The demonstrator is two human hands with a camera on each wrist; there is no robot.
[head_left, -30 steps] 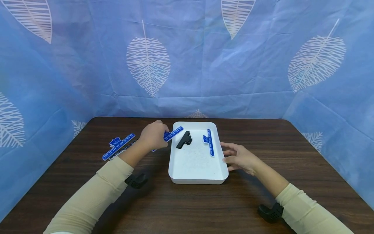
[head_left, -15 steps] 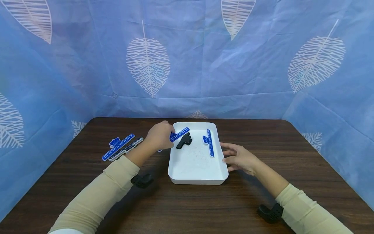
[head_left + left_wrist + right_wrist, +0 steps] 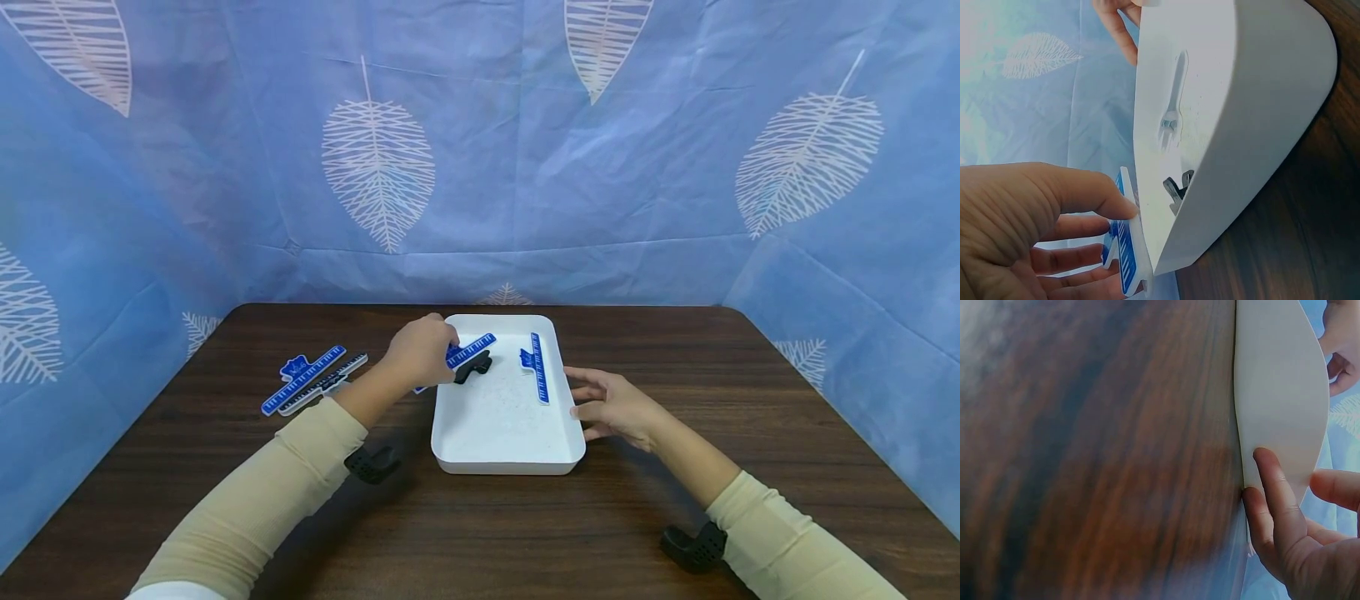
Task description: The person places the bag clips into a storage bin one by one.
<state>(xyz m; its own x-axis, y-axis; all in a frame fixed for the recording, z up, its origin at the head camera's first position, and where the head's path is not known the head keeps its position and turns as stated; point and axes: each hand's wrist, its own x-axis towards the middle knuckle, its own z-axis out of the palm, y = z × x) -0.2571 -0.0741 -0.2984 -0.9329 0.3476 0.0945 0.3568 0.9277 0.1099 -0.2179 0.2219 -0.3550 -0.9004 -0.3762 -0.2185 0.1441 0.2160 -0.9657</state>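
Observation:
My left hand [image 3: 422, 350] pinches a long blue clip [image 3: 472, 350] with a white piano-key pattern, thumb on one side and fingers on the other. In the head view this clip hangs over the left rim of a white tray [image 3: 510, 437]. Inside the tray lie a black clip [image 3: 474, 367], partly covered by the held one, and another blue piano-key clip [image 3: 540, 371] near the right wall. My right hand [image 3: 618, 408] rests on the tray's right side; in the right wrist view its fairly straight fingers [image 3: 1275, 487] touch the outer wall.
Left of the tray, a blue piano-key clip [image 3: 303, 381] and a black-and-white piano-key clip [image 3: 322, 385] lie side by side on the dark wooden table [image 3: 480, 533]. A blue leaf-patterned cloth [image 3: 480, 167] hangs behind and at both sides.
My left hand has moved right with the blue clip, bringing it farther over the tray and partly above the black clip. My right hand and the tray stay in place.

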